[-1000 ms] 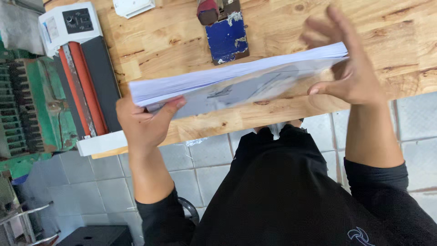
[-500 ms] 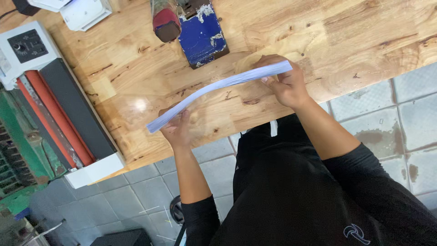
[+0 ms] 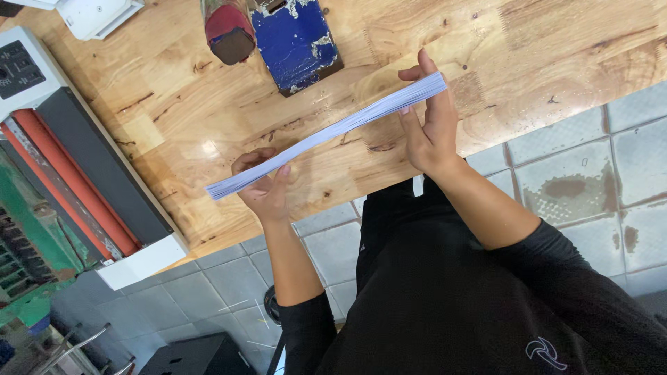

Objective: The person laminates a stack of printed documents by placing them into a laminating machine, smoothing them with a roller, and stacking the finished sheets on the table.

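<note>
I hold a thick stack of white paper sheets edge-on above the wooden table. My left hand grips the stack's lower left end, thumb on the near side. My right hand presses flat against the upper right end, fingers stretched along it. The stack slants from lower left to upper right, and only its edge shows.
A white and black machine with a red roller sits at the table's left edge. A worn blue block and a red-tipped tool lie at the table's far side. A white box is at top left. Grey tiled floor lies below.
The paper stack has been lowered toward the table and turned from showing its broad face to edge-on. Both hands have kept hold of its ends.
</note>
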